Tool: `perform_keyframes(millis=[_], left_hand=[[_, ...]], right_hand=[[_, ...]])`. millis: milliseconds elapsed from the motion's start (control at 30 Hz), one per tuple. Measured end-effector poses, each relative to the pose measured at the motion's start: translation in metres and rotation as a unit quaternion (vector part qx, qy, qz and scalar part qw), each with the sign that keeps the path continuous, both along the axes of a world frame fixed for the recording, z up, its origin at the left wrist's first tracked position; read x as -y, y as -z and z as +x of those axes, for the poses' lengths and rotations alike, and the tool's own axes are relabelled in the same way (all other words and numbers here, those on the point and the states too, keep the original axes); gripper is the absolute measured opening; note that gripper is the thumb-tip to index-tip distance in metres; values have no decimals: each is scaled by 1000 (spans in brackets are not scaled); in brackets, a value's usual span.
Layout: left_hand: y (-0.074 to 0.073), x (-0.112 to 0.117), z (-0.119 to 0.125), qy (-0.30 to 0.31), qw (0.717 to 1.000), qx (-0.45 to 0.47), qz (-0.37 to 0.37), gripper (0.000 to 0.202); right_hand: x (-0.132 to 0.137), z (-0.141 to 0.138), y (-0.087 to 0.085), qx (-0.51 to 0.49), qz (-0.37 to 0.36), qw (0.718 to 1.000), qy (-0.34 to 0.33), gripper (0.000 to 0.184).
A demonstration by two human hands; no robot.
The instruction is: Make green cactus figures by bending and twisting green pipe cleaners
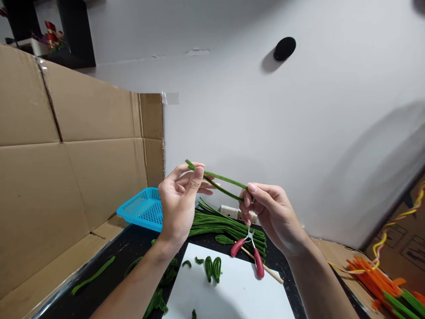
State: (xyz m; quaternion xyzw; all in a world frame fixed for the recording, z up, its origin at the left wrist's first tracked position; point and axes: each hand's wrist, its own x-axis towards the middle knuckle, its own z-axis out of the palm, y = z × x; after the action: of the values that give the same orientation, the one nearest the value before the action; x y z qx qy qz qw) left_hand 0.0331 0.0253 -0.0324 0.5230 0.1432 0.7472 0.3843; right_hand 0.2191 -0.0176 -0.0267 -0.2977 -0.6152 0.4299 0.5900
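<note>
A green pipe cleaner (221, 182), folded double into a long loop, is held up in the air between both hands. My left hand (181, 199) pinches its left end between thumb and forefinger. My right hand (267, 212) pinches the right end, fingers closed on it. Below the hands, a pile of straight green pipe cleaners (226, 223) lies on the dark table (126, 248). Red-handled pliers (250, 252) rest beside a thin wooden stick (265, 270).
A white sheet (239, 292) carries several small bent green pieces (212, 268). A blue plastic basket (144, 208) sits at the back left against a cardboard wall (66, 168). Orange and green pipe cleaners (381, 283) lie at the far right. A white wall socket (232, 212) is behind the pile.
</note>
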Motion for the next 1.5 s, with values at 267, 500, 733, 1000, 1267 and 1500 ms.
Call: perform_keyframes(millis=[267, 500, 733, 1000, 1267, 1500], left_hand=[[-2, -2, -3, -14, 1000, -3, 23, 28], [1, -6, -2, -28, 999, 20, 36, 24], [1, -8, -3, -25, 999, 10, 24, 28], [2, -11, -4, -57, 998, -24, 5, 32], [3, -15, -7, -67, 997, -25, 5, 31], [3, -13, -6, -61, 998, -26, -5, 28]], right_hand=[[0, 2, 1, -25, 11, 1000, -7, 42], [1, 3, 0, -31, 19, 999, 20, 45], [-6, 2, 4, -12, -4, 1000, 17, 54], [-9, 1, 7, 91, -24, 996, 13, 54], [-9, 8, 6, 78, -36, 996, 6, 54], [-9, 10, 7, 70, -27, 997, 9, 53]])
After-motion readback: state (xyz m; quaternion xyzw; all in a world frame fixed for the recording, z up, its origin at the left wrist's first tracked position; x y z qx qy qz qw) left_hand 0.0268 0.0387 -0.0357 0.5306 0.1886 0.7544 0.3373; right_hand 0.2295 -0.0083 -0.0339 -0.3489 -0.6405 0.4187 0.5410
